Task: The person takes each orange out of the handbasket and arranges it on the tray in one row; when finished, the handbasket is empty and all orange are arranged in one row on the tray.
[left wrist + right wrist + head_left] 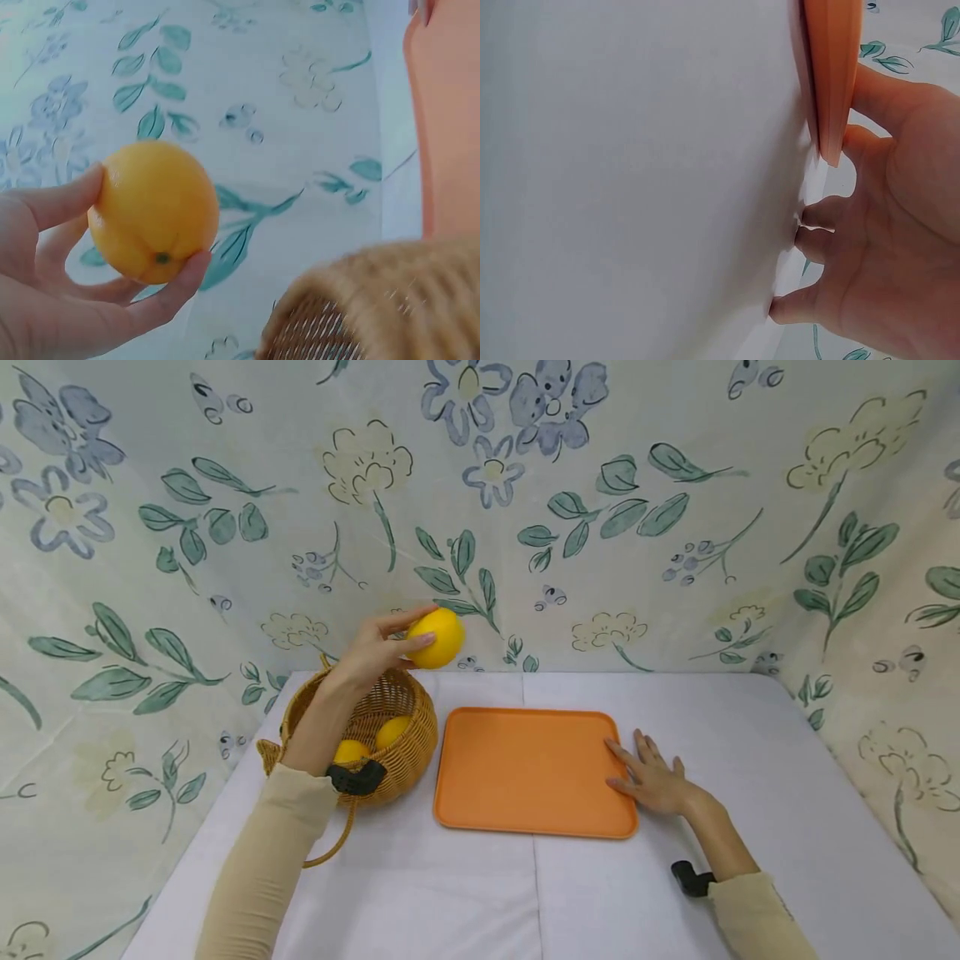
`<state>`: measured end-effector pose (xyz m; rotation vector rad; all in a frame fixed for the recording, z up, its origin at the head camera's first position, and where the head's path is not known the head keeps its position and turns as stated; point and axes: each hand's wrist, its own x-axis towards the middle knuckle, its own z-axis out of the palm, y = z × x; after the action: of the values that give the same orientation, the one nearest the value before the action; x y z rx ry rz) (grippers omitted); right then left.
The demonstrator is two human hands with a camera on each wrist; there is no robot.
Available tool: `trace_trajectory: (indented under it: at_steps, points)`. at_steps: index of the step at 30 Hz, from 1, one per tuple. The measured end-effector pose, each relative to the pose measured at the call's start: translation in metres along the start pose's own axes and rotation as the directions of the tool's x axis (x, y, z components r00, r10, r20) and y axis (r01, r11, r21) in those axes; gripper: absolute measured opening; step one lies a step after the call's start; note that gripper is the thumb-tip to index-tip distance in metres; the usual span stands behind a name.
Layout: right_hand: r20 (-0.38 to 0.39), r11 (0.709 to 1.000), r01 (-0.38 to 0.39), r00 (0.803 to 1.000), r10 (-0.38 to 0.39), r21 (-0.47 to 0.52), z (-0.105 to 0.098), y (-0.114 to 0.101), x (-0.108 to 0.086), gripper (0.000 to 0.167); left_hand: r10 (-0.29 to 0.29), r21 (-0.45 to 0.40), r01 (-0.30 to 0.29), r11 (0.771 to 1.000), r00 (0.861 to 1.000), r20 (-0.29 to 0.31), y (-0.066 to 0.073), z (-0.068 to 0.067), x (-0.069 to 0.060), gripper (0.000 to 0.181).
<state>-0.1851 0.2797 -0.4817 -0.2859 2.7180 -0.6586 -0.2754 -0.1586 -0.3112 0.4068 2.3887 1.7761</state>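
My left hand [372,647] holds a round yellow orange [437,638] in the air above the basket, with thumb and fingers pinching its sides. A green stem spot shows on the orange [154,214] in the left wrist view. Below is a wicker basket [417,760] with two more oranges [392,732] visible inside; my forearm covers part of it. To its right lies a flat orange-coloured tray [528,768] with nothing on it. My right hand [658,781] has its fingers spread, two of them touching the tray's right edge and the others resting on the tablecloth.
A white cloth [600,893] covers the table. The basket's looped handle [337,845] hangs down onto the table at the front left. A floral curtain [480,527] rises right behind the table and along both sides.
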Motion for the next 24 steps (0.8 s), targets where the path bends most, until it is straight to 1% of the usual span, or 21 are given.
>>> trace_trajectory:
  at_steps: [2,5,10,13,16,21,24]
  points:
    - [-0.002,1.000,-0.002,1.000,0.002,0.004,0.000,0.000,0.000,0.079,0.001,-0.013,-0.001,1.000,1.000,-0.011,-0.001,0.014,0.002,0.053]
    - [-0.005,1.000,-0.004,1.000,0.004,0.010,-0.001,-0.001,-0.001,0.080,-0.004,-0.031,0.003,1.000,1.000,-0.031,-0.007,0.035,0.005,0.053]
    - [-0.007,1.000,-0.003,1.000,0.003,0.013,-0.001,-0.003,-0.001,0.080,-0.055,-0.007,0.054,0.998,0.992,-0.111,-0.025,0.069,0.007,0.051]
    - [-0.008,1.000,-0.003,1.000,0.003,0.010,0.000,-0.002,0.000,0.081,-0.097,-0.041,0.092,0.995,0.983,-0.157,-0.039,0.087,0.008,0.051]
    - [-0.010,1.000,-0.005,1.000,0.005,0.003,0.001,-0.001,0.002,0.081,-0.116,-0.059,0.106,0.993,0.972,-0.206,-0.055,0.103,0.009,0.052]
    - [-0.007,1.000,-0.008,1.000,0.008,-0.003,0.001,-0.001,0.002,0.081,-0.123,-0.012,0.125,0.992,0.955,-0.270,-0.079,0.123,0.012,0.053]
    - [-0.006,1.000,-0.009,1.000,0.009,-0.002,0.002,0.000,0.002,0.081,-0.146,0.033,0.163,0.986,0.941,-0.306,-0.092,0.133,0.013,0.052]
